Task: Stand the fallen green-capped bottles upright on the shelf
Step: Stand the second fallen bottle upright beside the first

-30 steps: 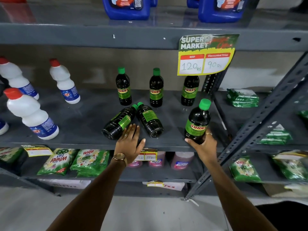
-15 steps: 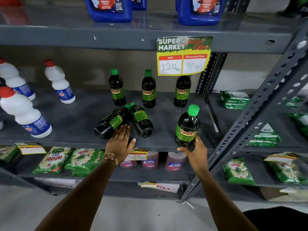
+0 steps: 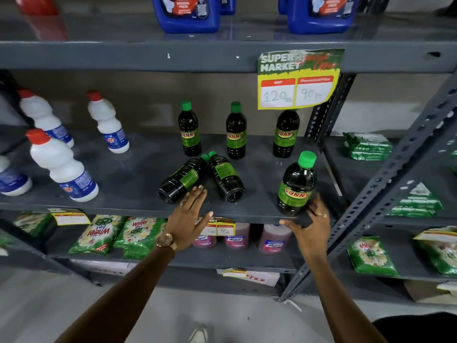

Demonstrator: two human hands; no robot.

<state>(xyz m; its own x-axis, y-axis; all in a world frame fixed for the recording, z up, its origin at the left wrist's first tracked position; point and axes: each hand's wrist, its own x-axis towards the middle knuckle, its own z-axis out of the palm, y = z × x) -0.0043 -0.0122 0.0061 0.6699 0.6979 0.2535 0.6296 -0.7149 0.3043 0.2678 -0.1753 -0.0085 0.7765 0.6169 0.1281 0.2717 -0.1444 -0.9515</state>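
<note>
Two dark green-capped bottles lie on their sides on the grey shelf (image 3: 123, 179), caps touching: the left fallen bottle (image 3: 181, 180) and the right fallen bottle (image 3: 225, 179). My left hand (image 3: 190, 214) is flat and open, its fingertips at the left fallen bottle's lower side. A fourth bottle (image 3: 296, 186) stands upright near the shelf's front right edge. My right hand (image 3: 309, 226) is open just below and beside its base, thumb at the shelf lip. Three upright bottles (image 3: 236, 131) stand in a row at the back.
White red-capped bottles (image 3: 61, 167) stand on the shelf's left half. A yellow price sign (image 3: 296, 80) hangs from the shelf above, under blue jugs (image 3: 188, 13). A slanted metal post (image 3: 385, 184) rises at the right. Green packets (image 3: 99, 233) lie on the shelf below.
My right hand has set the fourth bottle down upright by the shelf's front edge and loosened its grip. My left hand stays by the left fallen bottle.
</note>
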